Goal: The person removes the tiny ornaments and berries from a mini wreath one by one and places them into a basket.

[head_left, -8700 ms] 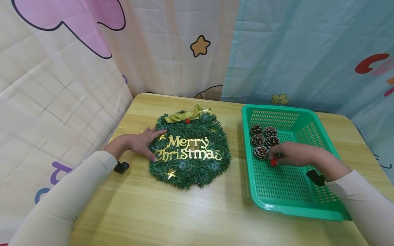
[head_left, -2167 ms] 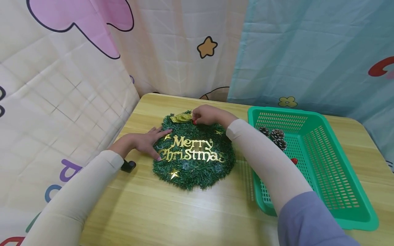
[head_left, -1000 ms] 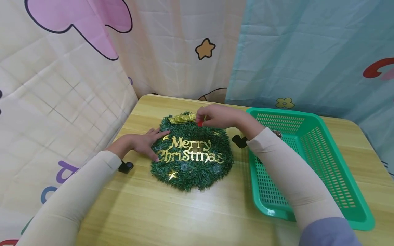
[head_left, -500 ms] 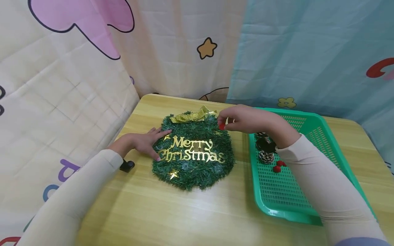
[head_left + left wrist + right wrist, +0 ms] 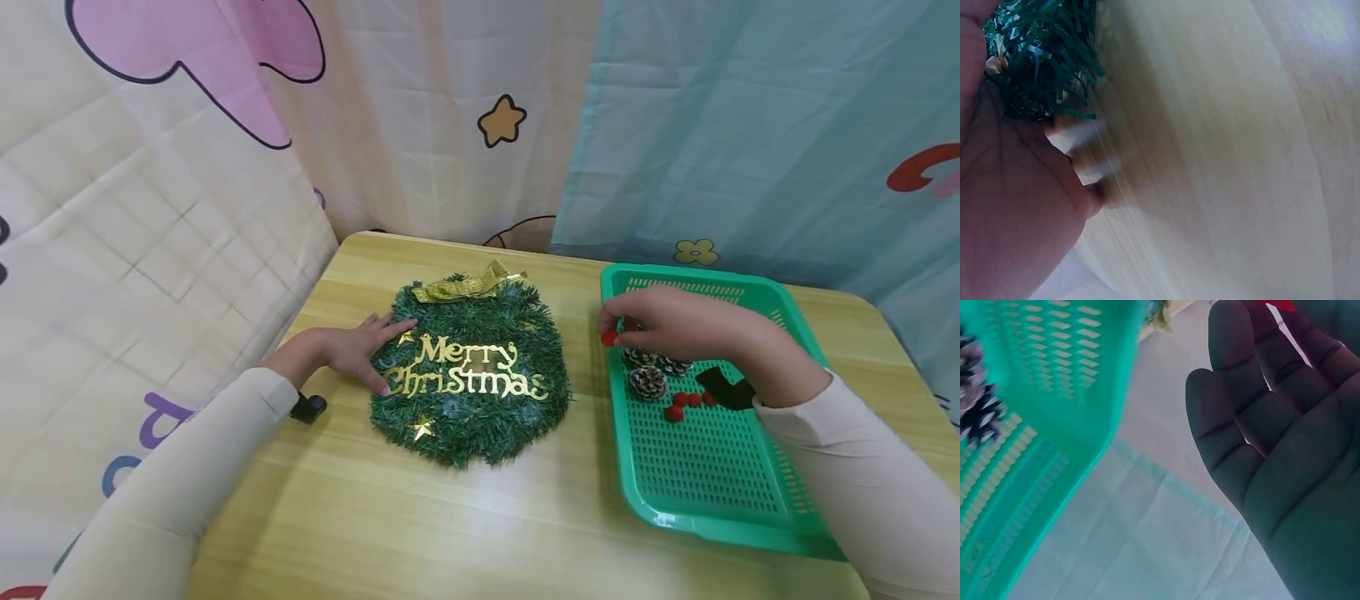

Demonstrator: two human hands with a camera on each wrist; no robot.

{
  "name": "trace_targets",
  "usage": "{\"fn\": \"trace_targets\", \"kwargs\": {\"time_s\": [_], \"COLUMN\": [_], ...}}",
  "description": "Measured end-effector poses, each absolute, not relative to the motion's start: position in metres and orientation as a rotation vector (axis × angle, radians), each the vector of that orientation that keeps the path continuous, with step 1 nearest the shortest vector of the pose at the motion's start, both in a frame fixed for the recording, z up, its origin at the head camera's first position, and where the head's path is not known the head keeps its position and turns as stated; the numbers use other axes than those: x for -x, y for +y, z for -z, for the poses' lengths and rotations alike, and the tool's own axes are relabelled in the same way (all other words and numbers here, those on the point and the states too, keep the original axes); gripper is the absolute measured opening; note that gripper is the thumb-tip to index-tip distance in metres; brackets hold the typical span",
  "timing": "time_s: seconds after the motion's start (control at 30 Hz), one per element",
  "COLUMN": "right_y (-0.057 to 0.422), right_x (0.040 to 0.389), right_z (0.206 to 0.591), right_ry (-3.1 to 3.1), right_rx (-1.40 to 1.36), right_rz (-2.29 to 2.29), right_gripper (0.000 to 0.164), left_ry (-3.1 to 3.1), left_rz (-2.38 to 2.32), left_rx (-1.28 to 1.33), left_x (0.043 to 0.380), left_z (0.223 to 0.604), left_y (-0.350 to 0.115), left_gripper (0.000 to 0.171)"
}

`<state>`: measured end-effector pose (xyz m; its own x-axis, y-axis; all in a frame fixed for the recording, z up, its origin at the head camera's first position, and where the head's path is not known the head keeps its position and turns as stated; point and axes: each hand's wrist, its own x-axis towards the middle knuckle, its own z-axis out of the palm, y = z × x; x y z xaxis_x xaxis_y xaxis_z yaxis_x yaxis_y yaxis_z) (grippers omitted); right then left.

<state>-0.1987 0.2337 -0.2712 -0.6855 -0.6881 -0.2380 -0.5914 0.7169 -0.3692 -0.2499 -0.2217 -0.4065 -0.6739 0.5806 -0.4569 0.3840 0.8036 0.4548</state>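
A green tinsel wreath with gold "Merry Christmas" lettering lies on the table. My left hand rests on its left edge with fingers spread; in the left wrist view, the palm sits beside green tinsel. Over the left rim of the green basket, my right hand pinches a small red ball between thumb and fingertips. The red ball is only partly visible at the top of the right wrist view. A gold bow tops the wreath.
Inside the basket are several pine cones, some hidden under my right hand, and several loose red balls. The wooden table meets printed curtains at the back and left.
My right hand has moved right, from the gold bow to above the basket's left rim, still pinching a red ball. The red ball seen earlier beside the bow is gone. My left hand stays put.
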Motion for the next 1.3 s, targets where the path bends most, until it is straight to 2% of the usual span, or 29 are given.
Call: {"fn": "trace_targets", "kwargs": {"time_s": [0.47,0.83,1.3], "right_y": [0.289,0.313,0.335], "right_x": [0.174,0.169,0.165], "right_z": [0.293,0.315,0.346], "right_ry": [2.593,2.532,2.517], "right_rx": [0.898,0.74,0.776], "right_rz": [0.416,0.404,0.408], "right_gripper": [0.015,0.013,0.015], "left_ry": [2.396,2.394,2.402], "left_rz": [-0.427,-0.445,-0.449], "left_rx": [-0.713,-0.727,-0.741], "left_x": [0.251,0.25,0.251], "left_z": [0.409,0.41,0.413], "left_y": [-0.218,-0.221,-0.224], "left_gripper": [0.121,0.12,0.121]}}
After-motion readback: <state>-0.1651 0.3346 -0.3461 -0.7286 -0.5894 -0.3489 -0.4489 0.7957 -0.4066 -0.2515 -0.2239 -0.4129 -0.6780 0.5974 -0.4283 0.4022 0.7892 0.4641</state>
